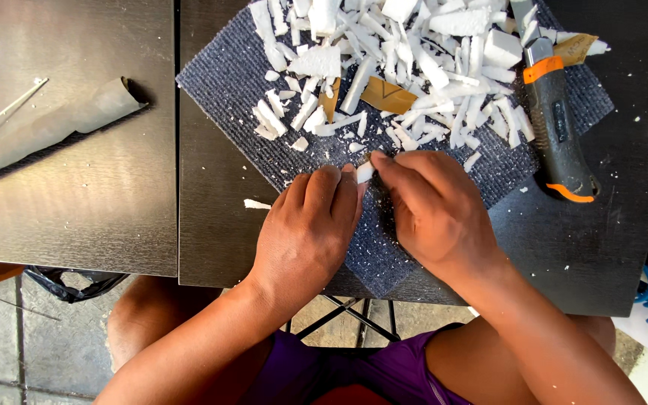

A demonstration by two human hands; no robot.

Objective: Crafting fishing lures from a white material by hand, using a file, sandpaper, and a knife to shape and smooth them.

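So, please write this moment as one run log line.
hands: left hand and right hand pinch white foam piece | on: grey mat | nearby: utility knife

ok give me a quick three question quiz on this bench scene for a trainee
1. True or false: the utility knife is in the right hand.
2. What do the fingers of both hands pinch? A) a small white foam piece B) a brown card scrap C) the rolled paper
3. What do the foam offcuts lie on?

Key: 1 false, it lies on the mat. 2 A, with the left hand too. 3 the dark grey mat.
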